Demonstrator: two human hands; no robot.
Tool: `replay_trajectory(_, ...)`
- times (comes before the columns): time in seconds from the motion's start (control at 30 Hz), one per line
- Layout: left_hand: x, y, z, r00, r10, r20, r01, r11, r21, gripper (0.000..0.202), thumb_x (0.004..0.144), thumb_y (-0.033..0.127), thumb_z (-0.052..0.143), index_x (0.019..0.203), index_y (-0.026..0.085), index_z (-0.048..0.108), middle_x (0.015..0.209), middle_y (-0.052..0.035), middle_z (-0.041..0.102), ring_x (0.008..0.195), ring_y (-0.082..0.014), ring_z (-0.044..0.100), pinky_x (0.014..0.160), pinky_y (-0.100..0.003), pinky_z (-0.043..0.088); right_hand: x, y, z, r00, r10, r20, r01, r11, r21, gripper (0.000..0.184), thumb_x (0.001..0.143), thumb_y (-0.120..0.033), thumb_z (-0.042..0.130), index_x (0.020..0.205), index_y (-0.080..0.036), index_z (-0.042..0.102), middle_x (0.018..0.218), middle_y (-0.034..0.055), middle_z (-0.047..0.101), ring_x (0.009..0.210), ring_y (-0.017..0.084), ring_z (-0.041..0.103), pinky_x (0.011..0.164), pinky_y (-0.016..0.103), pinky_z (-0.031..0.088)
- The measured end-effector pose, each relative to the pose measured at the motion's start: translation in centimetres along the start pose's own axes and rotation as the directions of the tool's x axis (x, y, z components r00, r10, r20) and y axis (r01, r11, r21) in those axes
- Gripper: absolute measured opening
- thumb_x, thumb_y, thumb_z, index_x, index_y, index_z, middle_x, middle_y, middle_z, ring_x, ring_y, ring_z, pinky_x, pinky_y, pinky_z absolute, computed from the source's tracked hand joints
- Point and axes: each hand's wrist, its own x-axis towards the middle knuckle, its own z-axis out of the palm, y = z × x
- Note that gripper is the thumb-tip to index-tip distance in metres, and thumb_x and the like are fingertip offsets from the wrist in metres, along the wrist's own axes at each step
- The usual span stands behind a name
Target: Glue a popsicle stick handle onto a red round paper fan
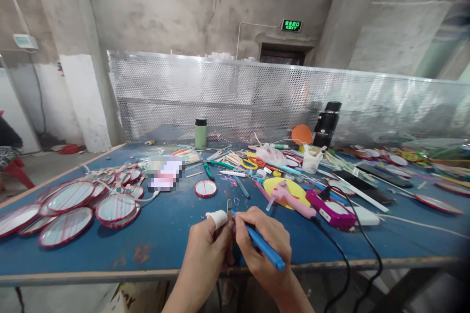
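Right hand (270,229) grips a blue pen (270,253) just beside the thin strip (229,206) that left hand (202,247) pinches near the table edge (147,275), while green wall sign (291,25) reads "EXIT" below Chinese characters.

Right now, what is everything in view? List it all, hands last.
Table: one, blue, foreground
Mesh screen: one, silvery, behind table
Exit sign: one, green, above
Red-rimmed discs: many, pale, both sides
Phone: one, pale (blurred), left
Bottle: one, green, back
Flask: one, black, back right
Plain disc: one, orange, beside flask
Pliers: one, green, middle
Sticks: many, pale, middle
Glue gun: one, pink, atop yellow disc
Boxy gadget: one, purple, right
Person: one, dark top, far left
Small clutter: uncounted, mixed, across table
Thin strip: one, brown-grey, front centre
Pen-like tool: one, blue, front centre
Left hand: one, white wrap, holding strip
Right hand: one, bare, holding tool
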Motion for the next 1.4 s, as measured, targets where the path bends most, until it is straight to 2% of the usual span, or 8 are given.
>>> replay_trajectory(0.6,0.08,-0.2,-0.05,1.0,0.011,0.007,-0.011,1.0,0.005,0.037,0.089,0.051,0.051,0.071,0.019,0.057,0.047,0.0044,0.049,0.041,-0.0114,0.048,0.041,-0.019,0.036,-0.02,-0.04,-0.01,1.0,-0.004,0.008,0.004,1.0,0.027,0.012,0.09,-0.008,0.059,0.091,-0.019,0.062,0.07,-0.0016,0.061,0.06,0.01,0.059,0.059,0.022,0.046)
replay_trajectory(0.87,0.14,-0.49,-0.01,1.0,0.023,0.006,-0.023,0.999,0.029,0.037,0.09,0.05,0.05,0.069,0.019,0.055,0.047,0.004,0.051,0.041,-0.012,0.05,0.041,-0.02,0.037,-0.06,0.1,0.1,1.0,0.0,-0.024,-0.002,0.999,-0.045,0.012,0.09,-0.009,0.059,0.092,-0.02,0.062,0.071,-0.0018,0.063,0.061,0.011,0.061,0.061,0.023,0.046)
replay_trajectory(1.4,0.15,-0.43,-0.06,1.0,0.028,0.007,-0.028,0.999,0.02,0.037,0.09,0.051,0.051,0.071,0.019,0.057,0.047,0.0037,0.051,0.042,-0.012,0.049,0.042,-0.02,0.036,0.0,-0.04,0.1,1.0,-0.002,-0.021,0.002,1.0,-0.025,0.012,0.09,-0.008,0.059,0.092,-0.02,0.062,0.07,-0.0021,0.061,0.06,0.01,0.06,0.061,0.022,0.046)
